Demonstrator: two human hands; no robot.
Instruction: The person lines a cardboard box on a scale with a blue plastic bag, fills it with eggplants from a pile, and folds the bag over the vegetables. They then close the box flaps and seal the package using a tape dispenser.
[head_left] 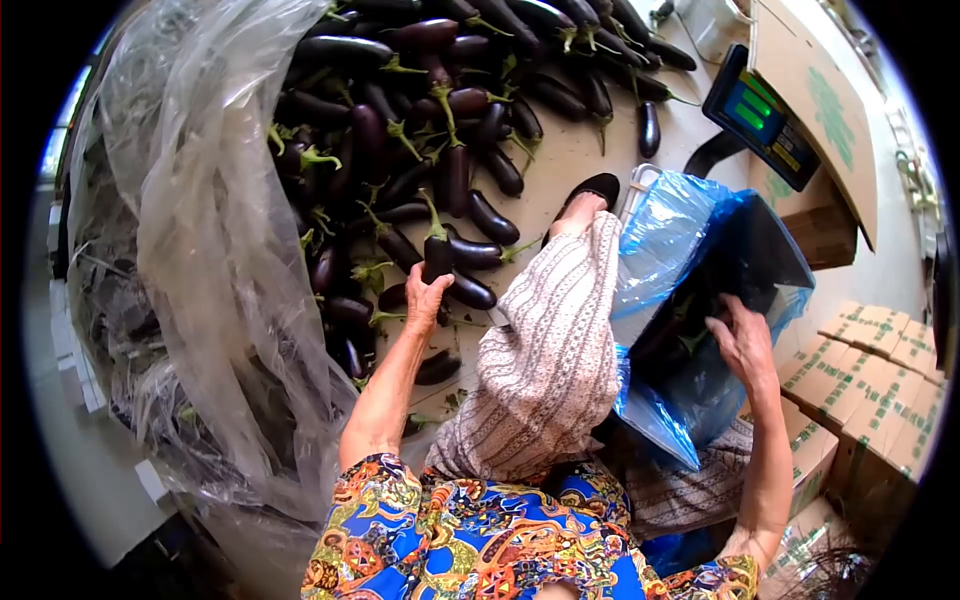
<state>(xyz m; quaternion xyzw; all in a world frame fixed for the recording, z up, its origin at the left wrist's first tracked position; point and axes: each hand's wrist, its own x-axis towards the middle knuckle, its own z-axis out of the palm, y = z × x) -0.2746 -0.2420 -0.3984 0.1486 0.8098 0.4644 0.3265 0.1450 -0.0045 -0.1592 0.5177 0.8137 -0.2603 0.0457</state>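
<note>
My left hand (428, 298) is closed around a dark purple eggplant (437, 258), its green stem pointing away from me. It is at the near side of a large heap of eggplants (370, 130) on the floor. My right hand (745, 340) reaches into a box lined with a blue plastic bag (660, 225). Its thumb and fingers look apart, with nothing visible between them, though the fingertips are partly in shadow. Dark eggplants (685, 325) with green stems lie inside the box, beside that hand.
Clear plastic sheeting (210, 200) drapes along the left of the heap. A scale display (760, 115) with green digits stands beyond the box, near an open cardboard carton (815, 110). Printed cartons (850, 380) are stacked at the right. My foot in a black shoe (597, 187) rests between heap and box.
</note>
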